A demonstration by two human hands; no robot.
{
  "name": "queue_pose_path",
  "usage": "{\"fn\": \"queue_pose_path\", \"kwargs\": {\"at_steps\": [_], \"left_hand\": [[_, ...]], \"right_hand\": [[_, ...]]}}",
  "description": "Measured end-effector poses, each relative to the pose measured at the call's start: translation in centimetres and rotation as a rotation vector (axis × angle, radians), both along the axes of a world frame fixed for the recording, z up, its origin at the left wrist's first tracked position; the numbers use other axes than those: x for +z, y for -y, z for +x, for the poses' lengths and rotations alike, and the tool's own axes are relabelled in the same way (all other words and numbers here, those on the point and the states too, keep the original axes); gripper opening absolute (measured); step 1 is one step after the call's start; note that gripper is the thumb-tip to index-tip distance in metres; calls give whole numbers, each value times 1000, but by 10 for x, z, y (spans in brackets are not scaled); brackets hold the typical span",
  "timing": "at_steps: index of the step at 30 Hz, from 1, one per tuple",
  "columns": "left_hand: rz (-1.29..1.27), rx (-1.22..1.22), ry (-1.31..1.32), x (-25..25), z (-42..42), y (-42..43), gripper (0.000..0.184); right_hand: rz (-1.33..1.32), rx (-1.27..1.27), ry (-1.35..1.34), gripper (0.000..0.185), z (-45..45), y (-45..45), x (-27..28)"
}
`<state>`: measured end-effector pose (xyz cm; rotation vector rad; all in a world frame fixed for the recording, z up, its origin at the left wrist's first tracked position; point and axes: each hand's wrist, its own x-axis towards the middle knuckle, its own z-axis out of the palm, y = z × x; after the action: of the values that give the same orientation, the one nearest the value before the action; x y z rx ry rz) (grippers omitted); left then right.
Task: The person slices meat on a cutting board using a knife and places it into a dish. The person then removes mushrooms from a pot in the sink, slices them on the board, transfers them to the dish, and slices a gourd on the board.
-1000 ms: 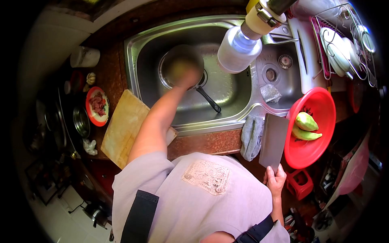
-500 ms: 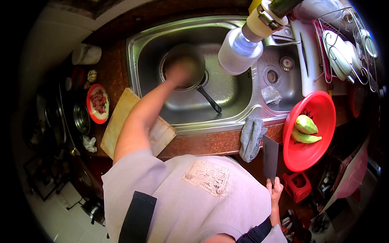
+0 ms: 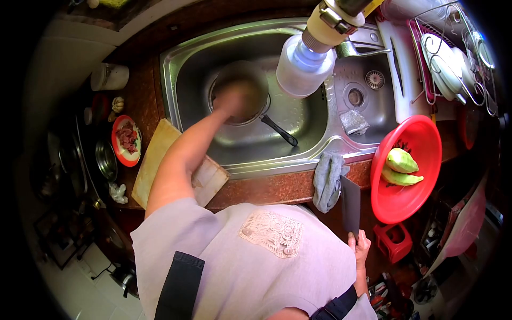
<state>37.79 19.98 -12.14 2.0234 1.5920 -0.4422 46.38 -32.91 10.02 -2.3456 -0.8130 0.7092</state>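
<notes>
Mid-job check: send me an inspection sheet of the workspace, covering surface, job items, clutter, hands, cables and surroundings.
Surface: brown counter around a two-basin metal sink.
Job items: black-handled pan in the larger basin, its inside blurred; broad-bladed knife.
Clutter: cutting board beside the sink; meat on a red-rimmed plate; grey cloth at the counter's front edge; red tub holding two green vegetables.
Hands: left hand at the pan, fingers too blurred to read; right hand grips the knife, blade towards the counter.
Cables: possibly a thin cord on the floor, lower left; unclear.
Surroundings: dish rack with white dishes; red stool.
</notes>
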Motion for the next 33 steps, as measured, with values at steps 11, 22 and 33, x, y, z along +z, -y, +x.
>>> {"fn": "queue_pose_path", "kwargs": {"at_steps": [11, 22, 33], "left_hand": [[-128, 197, 649, -114, 13, -9, 43], [-864, 742, 721, -50, 29, 17, 15], [-1127, 624, 906, -9, 12, -1, 11]], "right_hand": [[-3, -25, -12, 11, -3, 11, -5], [27, -16, -27, 11, -11, 9, -12], [43, -4, 34, 7, -14, 5, -15]]}}
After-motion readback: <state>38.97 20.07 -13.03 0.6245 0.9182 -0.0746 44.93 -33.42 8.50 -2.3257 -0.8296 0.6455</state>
